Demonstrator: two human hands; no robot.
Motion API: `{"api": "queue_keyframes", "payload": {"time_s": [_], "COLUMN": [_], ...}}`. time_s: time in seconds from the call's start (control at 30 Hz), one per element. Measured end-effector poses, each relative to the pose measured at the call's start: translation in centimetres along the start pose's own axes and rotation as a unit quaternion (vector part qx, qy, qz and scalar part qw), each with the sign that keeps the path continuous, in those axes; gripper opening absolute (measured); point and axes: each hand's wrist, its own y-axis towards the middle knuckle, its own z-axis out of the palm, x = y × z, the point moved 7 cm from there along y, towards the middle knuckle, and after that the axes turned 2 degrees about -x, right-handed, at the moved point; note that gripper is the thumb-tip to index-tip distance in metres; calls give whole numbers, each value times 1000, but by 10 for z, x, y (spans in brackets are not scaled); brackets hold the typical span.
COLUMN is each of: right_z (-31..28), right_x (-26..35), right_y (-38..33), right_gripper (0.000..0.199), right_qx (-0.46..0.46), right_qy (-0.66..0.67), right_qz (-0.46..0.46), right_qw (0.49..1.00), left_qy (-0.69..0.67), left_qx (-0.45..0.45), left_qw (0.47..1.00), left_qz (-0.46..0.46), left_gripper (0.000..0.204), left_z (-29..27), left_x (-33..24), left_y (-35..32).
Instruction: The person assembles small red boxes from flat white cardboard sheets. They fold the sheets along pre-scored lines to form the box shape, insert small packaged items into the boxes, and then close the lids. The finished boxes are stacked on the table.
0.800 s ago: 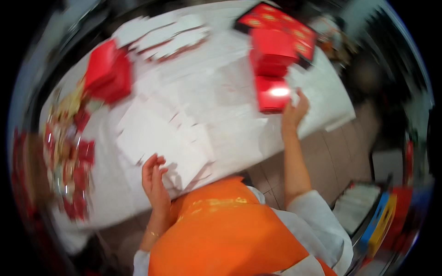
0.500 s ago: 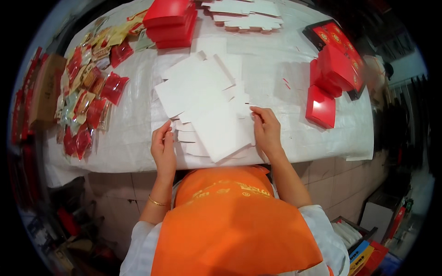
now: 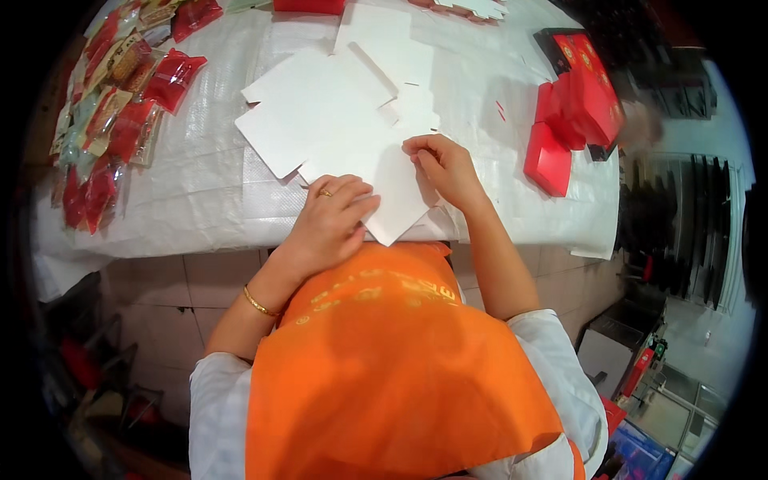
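Observation:
Flat white cardboard box blanks point(image 3: 320, 112) lie overlapped on the table in front of me, with flaps and slots along their edges. My left hand point(image 3: 332, 212), a ring on one finger, is closed at the near left edge of the top blank, its bent fingers over the card. At that blank's right side, my right hand point(image 3: 444, 170) is closed, thumb and index finger together on the edge by the slotted flaps. The fingertips' exact grip on the card is partly hidden.
Bagged snacks point(image 3: 132, 104) in red and clear wrappers lie to the left. Assembled red boxes point(image 3: 552, 152) stand at the right beside a dark tray with red packs point(image 3: 588, 56). Another red box point(image 3: 310, 5) and more white blanks point(image 3: 472, 8) sit at the far edge.
My left hand has moved right, from the blank's left flaps onto its near edge. My right hand has shifted up and left onto the card. The view has moved too, shifting the table upward.

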Motion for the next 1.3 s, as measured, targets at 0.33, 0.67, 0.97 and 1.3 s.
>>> {"api": "queue_keyframes", "payload": {"time_s": [0.33, 0.67, 0.97, 1.3], "right_z": [13, 22, -12, 12], "right_x": [39, 36, 88, 118], "right_y": [-76, -72, -67, -84], "right_gripper": [36, 12, 16, 35], "right_qx": [192, 159, -23, 104], "right_qy": [-212, -184, -34, -184], "right_qz": [-230, -277, -316, -352], "right_qw": [930, 930, 948, 912], "left_qy": [-41, 2, 12, -77], "left_qx": [-14, -192, -286, -152], "left_qw": [999, 977, 946, 981], "left_qz": [-8, -92, -154, -97], "left_gripper": [43, 26, 51, 42], "left_z": [-2, -37, -57, -27], "left_x": [-2, 19, 16, 23], "left_y": [-8, -22, -23, 2]}}
